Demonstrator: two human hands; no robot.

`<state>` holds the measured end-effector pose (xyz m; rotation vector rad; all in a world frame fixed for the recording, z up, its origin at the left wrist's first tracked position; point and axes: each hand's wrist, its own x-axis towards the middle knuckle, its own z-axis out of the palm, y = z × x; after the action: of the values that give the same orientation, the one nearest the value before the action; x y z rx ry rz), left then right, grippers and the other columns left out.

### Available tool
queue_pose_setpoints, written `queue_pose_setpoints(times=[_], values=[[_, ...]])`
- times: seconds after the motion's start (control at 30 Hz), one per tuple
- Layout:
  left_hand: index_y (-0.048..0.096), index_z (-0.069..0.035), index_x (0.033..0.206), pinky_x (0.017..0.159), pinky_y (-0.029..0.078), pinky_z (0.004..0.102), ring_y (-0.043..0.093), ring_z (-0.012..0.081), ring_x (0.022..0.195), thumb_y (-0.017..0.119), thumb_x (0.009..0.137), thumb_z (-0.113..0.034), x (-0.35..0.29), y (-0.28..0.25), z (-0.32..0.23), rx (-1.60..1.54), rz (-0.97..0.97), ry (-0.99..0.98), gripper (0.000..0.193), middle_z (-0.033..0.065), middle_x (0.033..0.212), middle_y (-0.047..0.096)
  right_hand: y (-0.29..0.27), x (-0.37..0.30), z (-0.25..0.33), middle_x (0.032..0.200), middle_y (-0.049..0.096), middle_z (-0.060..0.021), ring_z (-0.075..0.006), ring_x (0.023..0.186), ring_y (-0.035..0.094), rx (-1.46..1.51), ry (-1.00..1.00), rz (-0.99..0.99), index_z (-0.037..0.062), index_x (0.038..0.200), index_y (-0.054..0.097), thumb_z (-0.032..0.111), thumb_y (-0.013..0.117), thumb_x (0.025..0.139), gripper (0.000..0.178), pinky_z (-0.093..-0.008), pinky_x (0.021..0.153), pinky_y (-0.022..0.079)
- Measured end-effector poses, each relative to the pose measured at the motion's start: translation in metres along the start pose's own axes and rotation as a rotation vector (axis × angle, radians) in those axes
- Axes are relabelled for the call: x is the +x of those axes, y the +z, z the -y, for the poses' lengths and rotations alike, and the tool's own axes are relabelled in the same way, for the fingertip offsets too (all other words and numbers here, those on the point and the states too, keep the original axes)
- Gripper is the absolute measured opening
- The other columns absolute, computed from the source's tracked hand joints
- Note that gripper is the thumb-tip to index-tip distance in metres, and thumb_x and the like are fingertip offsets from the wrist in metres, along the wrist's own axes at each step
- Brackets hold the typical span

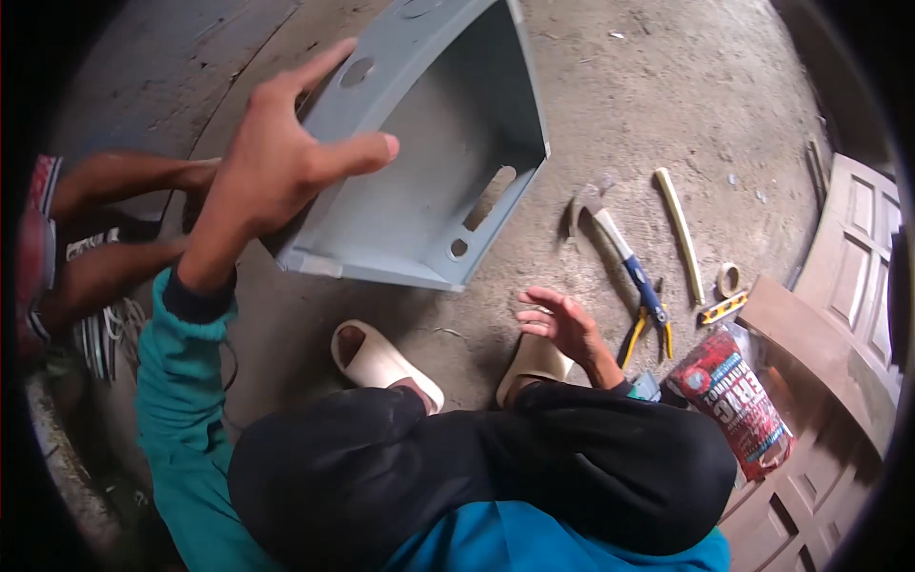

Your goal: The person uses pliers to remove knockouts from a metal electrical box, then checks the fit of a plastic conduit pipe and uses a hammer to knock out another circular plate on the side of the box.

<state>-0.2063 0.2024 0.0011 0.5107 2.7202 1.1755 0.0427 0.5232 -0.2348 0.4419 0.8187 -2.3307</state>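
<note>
My left hand (286, 153) grips the side wall of a grey sheet-metal box (419, 162), thumb inside the rim and fingers around the outer face. Tilted and held above the floor, the box has its open side toward me. Round holes show in its upper left wall, and a long slot with a small round hole is cut in the wall at the lower right. Below the box, near my right knee, my right hand (564, 329) is apart from it, fingers spread and slightly curled, with nothing in them.
On the concrete right of me lie a claw hammer (615, 238), yellow-handled pliers (650, 319), a pale strip (680, 234), a tape roll (728, 277) and a yellow level (724, 308). A red bag (734, 400) rests by wooden panels (848, 248). Another person's legs (114, 186) are at left, near cables (100, 334).
</note>
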Motion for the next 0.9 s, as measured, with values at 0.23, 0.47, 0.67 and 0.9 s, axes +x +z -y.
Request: queue_pose_setpoints(times=[0.23, 0.47, 0.67, 0.9], values=[[0.061, 0.001, 0.126, 0.085, 0.049, 0.0356, 0.062, 0.0296, 0.096, 0.082, 0.059, -0.036, 0.007, -0.024, -0.010, 0.369, 0.000, 0.052, 0.079, 0.0194, 0.103, 0.059, -0.007, 0.004, 0.009, 0.131, 0.056, -0.0190, -0.0277, 0.109, 0.063, -0.136, 0.000, -0.095, -0.0058, 0.138, 0.045, 0.036, 0.061, 0.095, 0.062, -0.0388, 0.095, 0.053], [0.061, -0.004, 0.130, 0.080, 0.050, 0.0355, 0.062, 0.0299, 0.089, 0.080, 0.060, -0.039, 0.016, -0.014, -0.001, 0.516, -0.017, 0.023, 0.081, 0.0160, 0.100, 0.056, -0.010, 0.002, 0.009, 0.124, 0.060, -0.0172, -0.0236, 0.102, 0.065, -0.158, 0.038, -0.192, -0.0071, 0.135, 0.048, 0.029, 0.064, 0.094, 0.057, -0.0356, 0.089, 0.054], [0.062, -0.006, 0.129, 0.084, 0.050, 0.0364, 0.062, 0.0314, 0.092, 0.081, 0.058, -0.039, 0.025, -0.026, 0.026, 0.486, -0.040, 0.068, 0.081, 0.0171, 0.099, 0.058, -0.006, 0.002, 0.003, 0.121, 0.061, -0.0168, -0.0230, 0.099, 0.066, -0.180, 0.065, -0.207, -0.0080, 0.134, 0.048, 0.027, 0.064, 0.094, 0.056, -0.0351, 0.088, 0.054], [0.061, -0.003, 0.130, 0.091, 0.048, 0.0338, 0.063, 0.0307, 0.102, 0.083, 0.058, -0.037, 0.055, -0.055, 0.058, 0.402, 0.003, 0.041, 0.083, 0.0221, 0.107, 0.066, -0.007, 0.007, 0.004, 0.121, 0.062, -0.0154, -0.0225, 0.100, 0.066, -0.220, 0.102, -0.231, -0.0041, 0.131, 0.051, 0.029, 0.063, 0.094, 0.051, -0.0345, 0.088, 0.053]])
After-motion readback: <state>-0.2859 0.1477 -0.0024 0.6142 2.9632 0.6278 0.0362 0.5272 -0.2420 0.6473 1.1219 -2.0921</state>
